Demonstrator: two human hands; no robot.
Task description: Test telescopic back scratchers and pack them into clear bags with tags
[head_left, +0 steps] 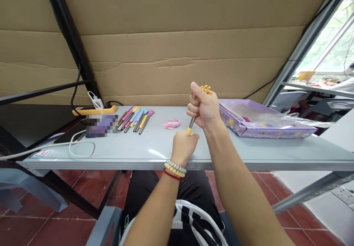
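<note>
A telescopic back scratcher point(193, 122) with a metal rod is in both my hands, tilted with its top to the right. My right hand point(204, 106) is closed around its upper part, and the yellow claw-like prongs stick out above the fist. Lower down, my left hand point(184, 147) grips the yellow handle end, most of which is hidden in the fist. Several similar back scratchers point(135, 119) in pink, yellow, blue and purple lie side by side on the table to the left. A small pile of pink printed labels point(172, 124) lies just beyond my left hand.
On the grey table point(132, 154), a purple patterned box point(273, 130) with clear plastic stands at the right. A partly blurred purple object point(101, 126), a white cable point(83, 155) and a yellow power strip point(109, 110) are at the left. Behind rises a cardboard panel point(177, 43).
</note>
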